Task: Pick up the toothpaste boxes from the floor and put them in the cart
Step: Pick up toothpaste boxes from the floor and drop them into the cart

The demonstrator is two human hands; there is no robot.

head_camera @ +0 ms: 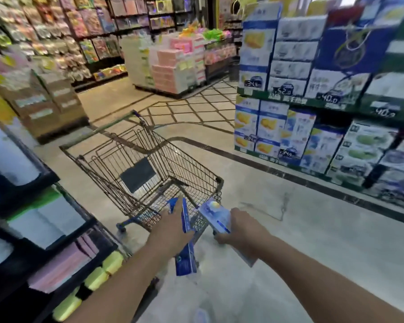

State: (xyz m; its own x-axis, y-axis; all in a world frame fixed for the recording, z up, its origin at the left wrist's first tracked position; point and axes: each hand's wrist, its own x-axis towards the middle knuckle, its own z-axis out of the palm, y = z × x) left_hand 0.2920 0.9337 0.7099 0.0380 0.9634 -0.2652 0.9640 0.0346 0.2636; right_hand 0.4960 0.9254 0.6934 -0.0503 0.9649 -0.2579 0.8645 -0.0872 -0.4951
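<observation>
A shop aisle seen from head height, looking down at two bare forearms reaching forward; the picture is blurred. The left hand (170, 226) has its fingers curled round a long blue toothpaste box (186, 243), held nearly upright, its top end level with the near rim of the cart and its lower end hanging below the hand. The right hand (237, 226) grips a paler, white and blue toothpaste box (216, 214), tilted so its far end points at the cart's near right corner; whether a second box lies under it cannot be told. A wire shopping cart (135, 145) stands just beyond both hands, its handle on the far side, a dark panel inside, the basket bottom seemingly bare. No boxes show on the tiled floor (301, 229) in view; stocked shelves stand left and right.

Judging from this, both boxes are just short of the basket and not yet over it; let go now, they would likely strike the near rim or drop outside onto the floor; the upright box could also catch its lower end on the wire, and a push against the rim might roll the cart away.
</observation>
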